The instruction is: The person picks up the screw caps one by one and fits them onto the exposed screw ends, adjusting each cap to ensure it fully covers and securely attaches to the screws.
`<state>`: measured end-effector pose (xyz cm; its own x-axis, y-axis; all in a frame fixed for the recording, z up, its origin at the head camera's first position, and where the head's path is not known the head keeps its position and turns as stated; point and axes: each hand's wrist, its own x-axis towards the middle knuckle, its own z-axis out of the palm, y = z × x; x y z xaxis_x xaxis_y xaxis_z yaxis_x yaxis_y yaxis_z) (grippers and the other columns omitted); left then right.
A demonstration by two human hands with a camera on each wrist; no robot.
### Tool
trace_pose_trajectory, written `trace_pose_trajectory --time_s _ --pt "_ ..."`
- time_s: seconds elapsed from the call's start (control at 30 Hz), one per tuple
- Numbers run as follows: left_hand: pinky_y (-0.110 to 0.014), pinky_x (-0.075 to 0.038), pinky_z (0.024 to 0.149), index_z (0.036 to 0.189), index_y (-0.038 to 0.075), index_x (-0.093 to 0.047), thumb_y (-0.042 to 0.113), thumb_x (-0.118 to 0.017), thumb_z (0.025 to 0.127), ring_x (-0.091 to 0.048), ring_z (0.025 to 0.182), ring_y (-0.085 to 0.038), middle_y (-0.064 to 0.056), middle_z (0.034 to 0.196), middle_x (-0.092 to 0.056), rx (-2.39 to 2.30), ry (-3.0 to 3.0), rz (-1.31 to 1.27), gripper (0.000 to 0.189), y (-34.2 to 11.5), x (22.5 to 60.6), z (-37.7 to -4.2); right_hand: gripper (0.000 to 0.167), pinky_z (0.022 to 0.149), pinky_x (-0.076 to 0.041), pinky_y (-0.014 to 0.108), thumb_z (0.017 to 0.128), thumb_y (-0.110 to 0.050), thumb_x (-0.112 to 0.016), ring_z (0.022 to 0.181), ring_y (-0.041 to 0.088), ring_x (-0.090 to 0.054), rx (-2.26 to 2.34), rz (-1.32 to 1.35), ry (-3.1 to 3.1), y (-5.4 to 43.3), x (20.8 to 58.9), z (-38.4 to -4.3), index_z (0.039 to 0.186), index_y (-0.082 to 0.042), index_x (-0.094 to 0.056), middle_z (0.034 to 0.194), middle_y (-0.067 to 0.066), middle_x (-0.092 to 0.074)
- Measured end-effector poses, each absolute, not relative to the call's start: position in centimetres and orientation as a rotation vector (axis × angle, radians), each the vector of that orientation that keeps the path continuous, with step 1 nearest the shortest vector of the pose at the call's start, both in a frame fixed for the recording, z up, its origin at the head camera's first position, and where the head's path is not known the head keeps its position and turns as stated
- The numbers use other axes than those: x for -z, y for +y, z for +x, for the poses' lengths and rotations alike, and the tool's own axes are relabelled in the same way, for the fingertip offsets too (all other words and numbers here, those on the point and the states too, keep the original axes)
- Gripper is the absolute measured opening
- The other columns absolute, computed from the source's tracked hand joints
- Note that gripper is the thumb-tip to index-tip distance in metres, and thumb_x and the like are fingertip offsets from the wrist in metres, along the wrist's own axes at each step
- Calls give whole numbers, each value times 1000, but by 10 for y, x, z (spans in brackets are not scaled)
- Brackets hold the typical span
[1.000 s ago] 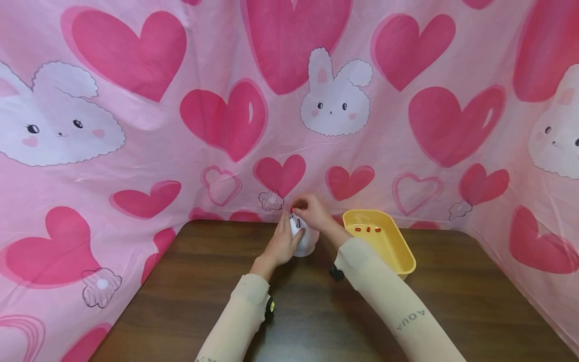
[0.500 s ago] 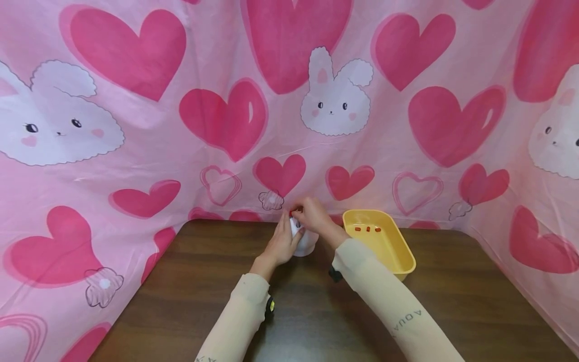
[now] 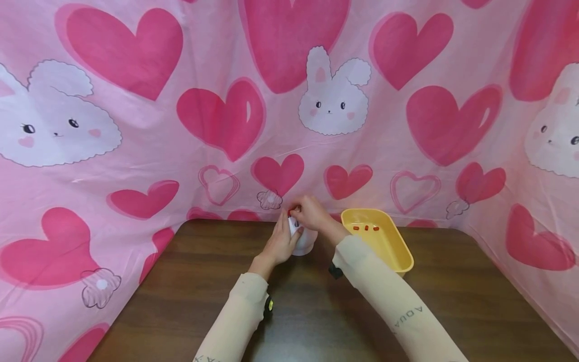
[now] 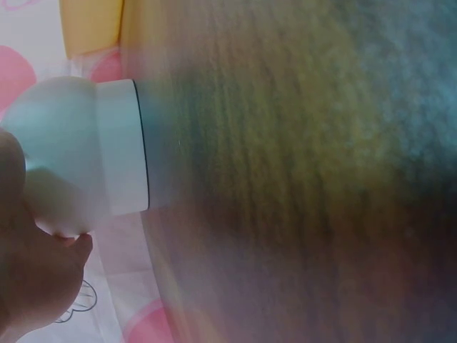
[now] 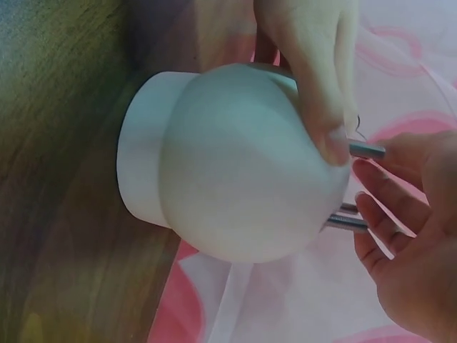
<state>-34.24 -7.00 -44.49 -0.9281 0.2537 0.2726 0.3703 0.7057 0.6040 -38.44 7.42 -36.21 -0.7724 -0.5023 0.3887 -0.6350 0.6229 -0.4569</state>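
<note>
A white round-bodied stand point(image 3: 304, 243) on a short cylindrical base stands near the table's far edge. Metal rods point(image 5: 348, 223) stick out of its top. My left hand point(image 3: 277, 245) holds the stand's upper body, its thumb point(image 5: 325, 121) lying along the near side. Over the top, my right hand point(image 3: 312, 213) pinches a small red piece point(image 3: 290, 212) at a rod, most of it hidden by the fingers. In the right wrist view, the right fingertips are right at the rod ends. The left wrist view shows the stand's base point(image 4: 123, 146) low on the table.
A yellow tray point(image 3: 404, 251) stands to the right of the stand, with three small red pieces point(image 3: 366, 228) at its far end. The brown wooden table point(image 3: 312, 322) meets a pink heart-and-rabbit cloth point(image 3: 217, 130) behind and at the sides.
My right hand has come down slightly over the stand's top with the red piece, which now shows less between the fingers. The left hand keeps its hold on the stand.
</note>
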Motion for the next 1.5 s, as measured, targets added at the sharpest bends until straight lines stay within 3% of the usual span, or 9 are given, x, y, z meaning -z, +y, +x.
trace_pose_trajectory --time_s 0.4,0.63,1.1,1.5 --pt "-50 -20 124 162 -4 0 48 -46 106 -12 156 -37 -24 169 -6 1041 -2747 -487 89 -69 448 -346 18 91 -57 42 96 -10 -69 97 27 -69 -830 981 -2675 90 348 -382 109 1 -74 103 13 -74" --pt "-51 -21 123 161 -6 -3 45 -49 106 -14 156 -37 -25 169 -7 1051 -2726 -496 88 -69 451 -347 24 84 -60 39 98 -13 -68 94 25 -68 -874 939 -2776 107 341 -378 117 1 -71 107 12 -71" --pt "-50 -20 124 162 -3 -3 49 -47 106 -11 156 -35 -22 170 -6 1062 -2767 -461 87 -69 451 -345 24 88 -59 42 95 -26 -74 98 24 -67 -799 892 -2769 138 335 -376 113 -9 -72 105 7 -72" --pt "-50 -19 124 163 1 -1 52 -47 105 -11 157 -35 -19 171 -5 1098 -2778 -443 90 -68 451 -348 31 88 -58 44 97 -23 -69 102 27 -66 -731 838 -2846 168 337 -382 121 -2 -70 112 11 -72"
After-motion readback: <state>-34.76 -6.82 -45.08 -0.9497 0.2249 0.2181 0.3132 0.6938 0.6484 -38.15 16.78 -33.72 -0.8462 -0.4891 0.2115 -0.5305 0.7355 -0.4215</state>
